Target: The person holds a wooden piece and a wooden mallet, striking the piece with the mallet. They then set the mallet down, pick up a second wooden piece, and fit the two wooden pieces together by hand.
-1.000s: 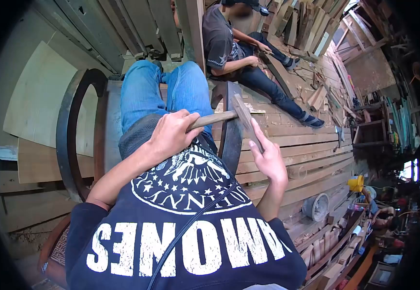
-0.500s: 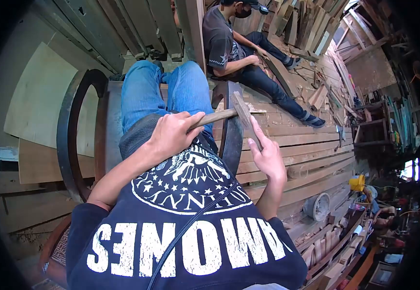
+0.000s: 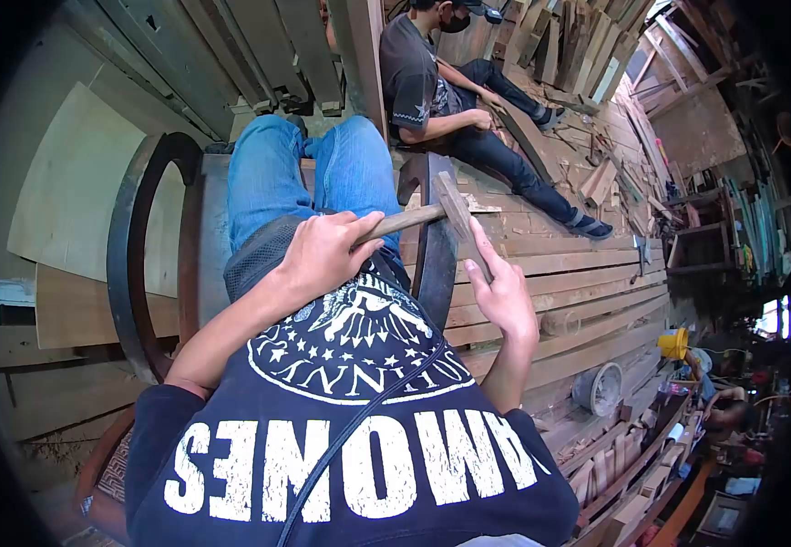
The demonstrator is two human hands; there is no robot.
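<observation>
My left hand (image 3: 327,248) is wrapped round the wooden handle of a hammer (image 3: 405,221), above my lap. The hammer's brown, worn head (image 3: 453,205) points away to the right. My right hand (image 3: 503,290) is beside the lower end of that head. Its index finger is stretched out and touches the head, with the thumb held apart below; the other fingers are mostly hidden. I sit in a dark wooden chair, its curved left armrest (image 3: 127,246) and right armrest (image 3: 436,242) on both sides of my jeans (image 3: 268,173).
A co-worker (image 3: 414,82) sits on the slatted wooden floor (image 3: 578,264) ahead to the right, hands at a board (image 3: 528,141). Timber pieces (image 3: 587,46) lean behind. A pale bucket (image 3: 598,390) and a yellow pail (image 3: 673,345) stand at the right.
The co-worker's hands have shifted slightly by the board. My own hands and the hammer stay in nearly the same place.
</observation>
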